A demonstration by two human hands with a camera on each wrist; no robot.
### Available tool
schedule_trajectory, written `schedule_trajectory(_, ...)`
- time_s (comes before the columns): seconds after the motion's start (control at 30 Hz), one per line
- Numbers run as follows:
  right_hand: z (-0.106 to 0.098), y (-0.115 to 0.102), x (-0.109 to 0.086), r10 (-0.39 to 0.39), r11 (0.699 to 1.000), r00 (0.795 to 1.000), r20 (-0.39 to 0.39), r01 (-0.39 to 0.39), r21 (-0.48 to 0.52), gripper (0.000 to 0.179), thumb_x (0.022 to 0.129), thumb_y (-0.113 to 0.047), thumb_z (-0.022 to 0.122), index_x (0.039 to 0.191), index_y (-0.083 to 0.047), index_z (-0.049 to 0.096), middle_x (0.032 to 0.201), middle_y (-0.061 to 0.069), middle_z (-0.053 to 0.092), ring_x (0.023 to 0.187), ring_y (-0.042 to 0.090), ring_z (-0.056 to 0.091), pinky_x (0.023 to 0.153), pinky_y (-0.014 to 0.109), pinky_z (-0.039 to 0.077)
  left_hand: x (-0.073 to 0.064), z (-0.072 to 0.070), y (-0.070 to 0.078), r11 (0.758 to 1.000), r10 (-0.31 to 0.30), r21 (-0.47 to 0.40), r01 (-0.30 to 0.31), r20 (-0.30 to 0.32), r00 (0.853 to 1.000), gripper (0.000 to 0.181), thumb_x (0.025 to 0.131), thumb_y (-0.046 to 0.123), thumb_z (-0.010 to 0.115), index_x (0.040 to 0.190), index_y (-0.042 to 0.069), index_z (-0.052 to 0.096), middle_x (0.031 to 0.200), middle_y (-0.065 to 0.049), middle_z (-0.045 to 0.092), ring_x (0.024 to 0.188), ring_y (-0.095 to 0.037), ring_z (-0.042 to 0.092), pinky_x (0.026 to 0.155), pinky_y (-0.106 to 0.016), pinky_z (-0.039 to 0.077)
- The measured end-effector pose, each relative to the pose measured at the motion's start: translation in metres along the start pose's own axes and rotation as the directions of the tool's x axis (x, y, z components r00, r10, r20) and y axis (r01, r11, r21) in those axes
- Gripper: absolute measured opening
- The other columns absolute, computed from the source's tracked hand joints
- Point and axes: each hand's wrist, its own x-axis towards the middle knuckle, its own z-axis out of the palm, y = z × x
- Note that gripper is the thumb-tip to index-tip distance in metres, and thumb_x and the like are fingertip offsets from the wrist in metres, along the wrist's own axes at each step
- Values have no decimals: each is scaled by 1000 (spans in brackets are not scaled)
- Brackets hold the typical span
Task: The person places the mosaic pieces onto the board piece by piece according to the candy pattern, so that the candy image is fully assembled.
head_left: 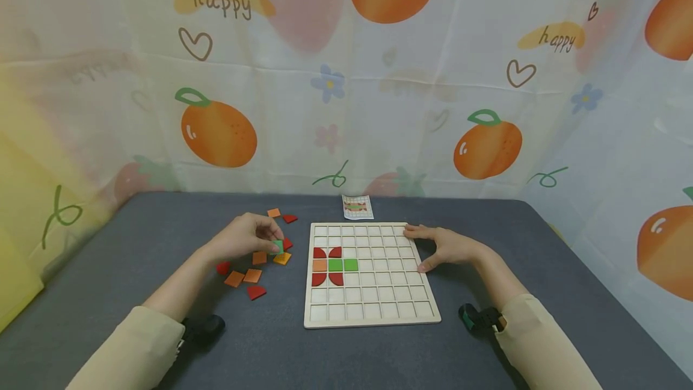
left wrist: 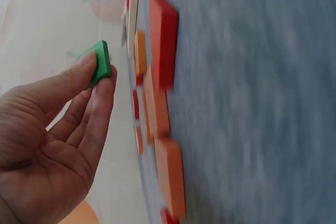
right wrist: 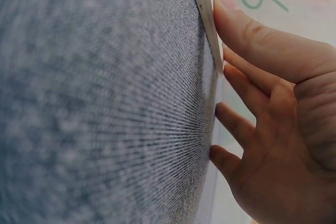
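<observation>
My left hand [head_left: 246, 238] pinches a green square tile [left wrist: 100, 65] between thumb and fingertips, held above the loose pieces left of the board. My right hand [head_left: 446, 245] rests at the right edge of the wooden grid board [head_left: 373, 312], thumb and fingers spread and touching its rim. On the board's left side lie an orange square [head_left: 320, 265], two green squares [head_left: 343, 265] in a row, and red quarter-round pieces [head_left: 335, 279] above and below them. Under and around the left hand are orange tiles [head_left: 252, 275], a yellow-orange tile [head_left: 282, 258] and red pieces [head_left: 257, 292].
A small printed pattern card [head_left: 357, 207] lies behind the board. The dark grey table [head_left: 373, 360] meets a fruit-print curtain [head_left: 352, 125] at the back. Each wrist wears a black strapped device [head_left: 479, 319].
</observation>
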Motion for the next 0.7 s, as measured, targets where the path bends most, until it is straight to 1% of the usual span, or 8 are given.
schedule_trajectory(0.07, 0, 0, 0, 2, 1000, 1000, -1, -2, 1, 94, 77, -31, 84, 153, -6, 35, 166, 15, 20, 154, 44, 5, 117, 72, 7, 3, 6, 5, 1000, 16, 6, -16, 4, 1000, 17, 88, 17, 73, 103, 8, 71, 99, -5, 73, 91, -15, 65, 79, -31, 54)
schedule_trajectory(0.2, -1, 0, 0, -2, 1000, 1000, -1, 2, 6, 94, 77, -31, 84, 153, -6, 35, 165, 15, 21, 154, 44, 5, 117, 72, 8, 8, 18, 17, 1000, 21, -6, -21, 8, 1000, 19, 90, 14, 72, 107, 8, 72, 104, -6, 73, 91, -16, 64, 79, -31, 53)
schedule_trajectory(0.3, 0, 0, 0, -6, 1000, 1000, -3, 6, 2, 94, 77, -31, 84, 153, -6, 36, 165, 15, 21, 154, 45, 6, 117, 72, 8, 11, 28, 25, 999, 25, -42, -25, 9, 1000, 20, 90, 12, 71, 109, 7, 72, 107, -7, 73, 91, -15, 67, 80, -31, 55)
schedule_trajectory(0.4, 0, 0, 1, -7, 1000, 1000, -3, 7, -6, 94, 77, -31, 84, 153, -6, 35, 165, 15, 21, 154, 44, 6, 117, 72, 7, 14, 38, 33, 995, 46, -89, -45, 6, 999, 21, 91, 11, 69, 111, 5, 71, 108, -11, 73, 91, -16, 71, 81, -31, 57)
schedule_trajectory(0.53, 1, 0, 1, -5, 1000, 1000, -4, 5, -16, 94, 77, -32, 84, 153, -6, 35, 165, 15, 21, 153, 45, 6, 117, 72, 8, 18, 51, 41, 993, 60, -100, -62, -29, 998, 20, 91, 11, 69, 110, 7, 72, 105, -10, 74, 92, -15, 71, 81, -29, 56)
schedule_trajectory(0.63, 1, 0, 0, 1, 1000, 1000, -6, -1, -21, 93, 77, -32, 84, 153, -6, 35, 165, 15, 21, 154, 45, 6, 117, 71, 8, 22, 63, 50, 994, 52, -88, -59, -74, 996, 18, 89, 10, 70, 106, 10, 74, 99, -7, 74, 90, -13, 68, 78, -28, 54)
schedule_trajectory(0.7, 1, 0, 1, 3, 1000, 1000, -8, -4, -25, 93, 77, -32, 84, 153, -7, 35, 165, 14, 21, 154, 44, 6, 117, 72, 8, 24, 71, 55, 993, 45, -105, -54, -87, 995, 16, 88, 10, 71, 104, 9, 74, 96, -7, 73, 87, -11, 66, 76, -27, 53)
